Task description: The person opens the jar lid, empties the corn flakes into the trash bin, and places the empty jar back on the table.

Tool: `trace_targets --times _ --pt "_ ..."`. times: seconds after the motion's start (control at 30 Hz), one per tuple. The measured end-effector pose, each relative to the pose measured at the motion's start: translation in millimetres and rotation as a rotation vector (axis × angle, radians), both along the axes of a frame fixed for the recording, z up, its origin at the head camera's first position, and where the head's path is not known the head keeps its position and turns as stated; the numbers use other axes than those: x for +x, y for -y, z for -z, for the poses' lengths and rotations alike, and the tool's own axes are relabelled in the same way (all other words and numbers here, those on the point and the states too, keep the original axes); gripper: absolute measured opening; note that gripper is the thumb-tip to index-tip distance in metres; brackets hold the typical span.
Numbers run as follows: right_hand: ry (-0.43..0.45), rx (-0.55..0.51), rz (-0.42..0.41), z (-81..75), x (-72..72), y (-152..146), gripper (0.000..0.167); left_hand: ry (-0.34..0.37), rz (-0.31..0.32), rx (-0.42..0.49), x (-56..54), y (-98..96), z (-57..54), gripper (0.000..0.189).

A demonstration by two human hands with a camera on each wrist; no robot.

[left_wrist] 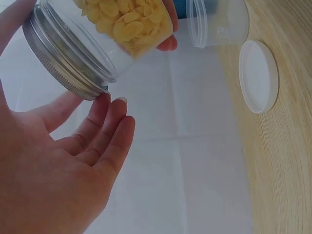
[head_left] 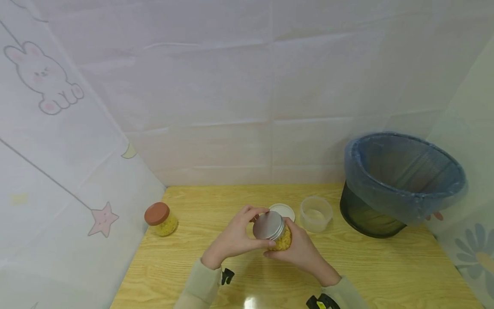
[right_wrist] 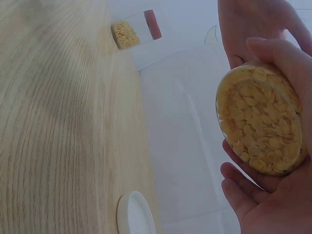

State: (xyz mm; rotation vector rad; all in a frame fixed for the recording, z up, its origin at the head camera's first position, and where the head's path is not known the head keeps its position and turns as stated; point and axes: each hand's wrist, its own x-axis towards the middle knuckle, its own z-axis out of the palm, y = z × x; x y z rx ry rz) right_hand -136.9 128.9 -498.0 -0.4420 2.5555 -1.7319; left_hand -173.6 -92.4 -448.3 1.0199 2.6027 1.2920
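Above the worktop (head_left: 366,266), between its side edges, the jar (head_left: 285,240) tilts leftward, lid (head_left: 267,225) gripped by the left hand (head_left: 238,235), body by the right hand (head_left: 302,253).

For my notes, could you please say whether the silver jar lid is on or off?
On: the silver lid caps the held jar in the head view; how tightly, I cannot tell.
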Motion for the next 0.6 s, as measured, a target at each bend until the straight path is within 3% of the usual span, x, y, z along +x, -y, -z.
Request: trace_targets --times 0.3,0.6 --pt "-0.018 -0.010 -0.077 3.4 0.8 3.3 0.083 0.018 -0.017 -0.031 1.9 -3.5 -3.0 0.077" --pt "-0.041 -0.010 -0.121 3.6 3.3 5.8 0.082 -0.006 -0.014 -0.038 2.0 -6.2 -0.4 0.064"
